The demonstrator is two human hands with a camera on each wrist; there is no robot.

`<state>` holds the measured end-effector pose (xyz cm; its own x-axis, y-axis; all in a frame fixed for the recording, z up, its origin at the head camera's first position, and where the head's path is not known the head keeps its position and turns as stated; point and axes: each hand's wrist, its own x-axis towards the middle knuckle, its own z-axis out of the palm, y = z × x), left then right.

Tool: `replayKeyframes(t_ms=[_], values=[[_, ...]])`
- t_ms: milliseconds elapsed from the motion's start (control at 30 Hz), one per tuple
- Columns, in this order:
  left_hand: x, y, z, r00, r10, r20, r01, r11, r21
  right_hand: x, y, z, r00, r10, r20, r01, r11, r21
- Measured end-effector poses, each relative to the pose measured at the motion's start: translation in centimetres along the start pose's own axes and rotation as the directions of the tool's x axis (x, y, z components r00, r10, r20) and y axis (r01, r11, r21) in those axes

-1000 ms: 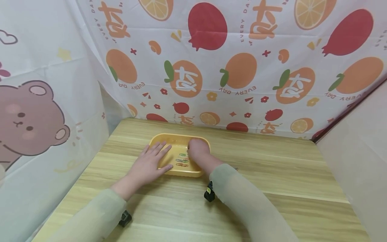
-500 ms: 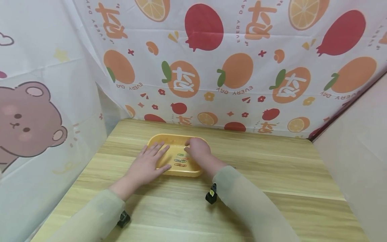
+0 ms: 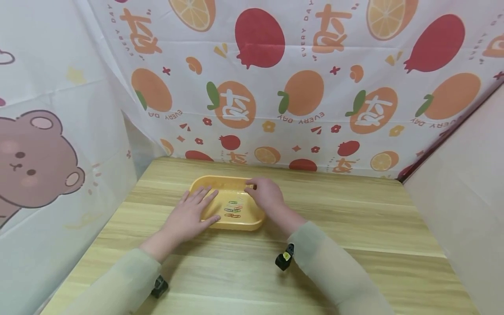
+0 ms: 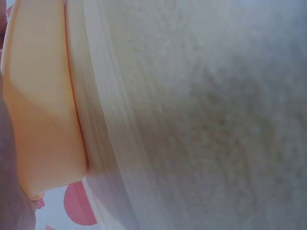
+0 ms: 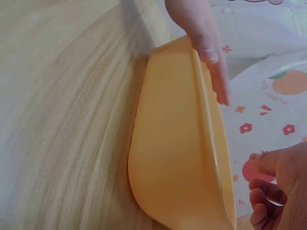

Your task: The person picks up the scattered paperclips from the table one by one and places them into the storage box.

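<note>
A yellow rectangular tray [image 3: 236, 226] stands on the table in the head view. Several coloured paper clips [image 3: 233, 210] lie on its floor, in green, red and blue tones. My left hand [image 3: 187, 216] rests over the tray's left side with fingers spread and thumb by the front rim. Above the tray's right end is my right hand [image 3: 267, 194]; a gap shows between its thumb and forefinger, and I see nothing held. In the right wrist view, that hand [image 5: 283, 187] has its other fingers loosely curled, beside the tray wall [image 5: 172, 134].
The wooden table [image 3: 220, 271] extends around the tray. A fruit-print cloth [image 3: 275, 100] hangs along the back edge, and a bear-print cloth [image 3: 35, 157] hangs on the left. Small black devices [image 3: 284, 258] sit at both wrists.
My right hand has shifted slightly right over the tray, and its thumb and forefinger have parted. A tiny object by the right cuff is now hidden. The left hand stays put.
</note>
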<state>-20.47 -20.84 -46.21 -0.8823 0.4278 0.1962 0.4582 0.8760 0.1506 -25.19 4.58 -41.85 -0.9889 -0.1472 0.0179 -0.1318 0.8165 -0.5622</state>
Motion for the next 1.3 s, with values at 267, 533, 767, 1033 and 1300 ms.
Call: replayKeyframes(t_ms=[267,533,767,1033,1300], values=[[-0.2,-0.1,0.0,1.0,-0.016,0.014,0.016,1.0,0.008,-1.2,1.6,-1.0,0.997,-0.025,-0.068,0.03,0.998,0.061],[-0.3,-0.2,0.1,1.0,-0.017,0.02,0.017,1.0,0.011,-2.3,3.9,-1.9,0.993,-0.021,-0.114,0.028,0.998,0.065],[-0.2,-0.3,0.2,1.0,-0.015,0.018,0.015,1.0,0.008,-3.5,6.7,-2.4,0.994,0.004,-0.112,0.005,0.997,0.078],[-0.1,-0.2,0.2,1.0,-0.015,0.026,0.015,1.0,0.004,-5.4,10.6,-2.9,0.994,0.065,-0.083,-0.054,0.991,0.12],[0.1,-0.2,0.4,1.0,-0.004,0.007,0.004,1.0,0.005,-7.2,14.4,-3.4,0.996,0.058,-0.074,-0.053,0.996,0.07]])
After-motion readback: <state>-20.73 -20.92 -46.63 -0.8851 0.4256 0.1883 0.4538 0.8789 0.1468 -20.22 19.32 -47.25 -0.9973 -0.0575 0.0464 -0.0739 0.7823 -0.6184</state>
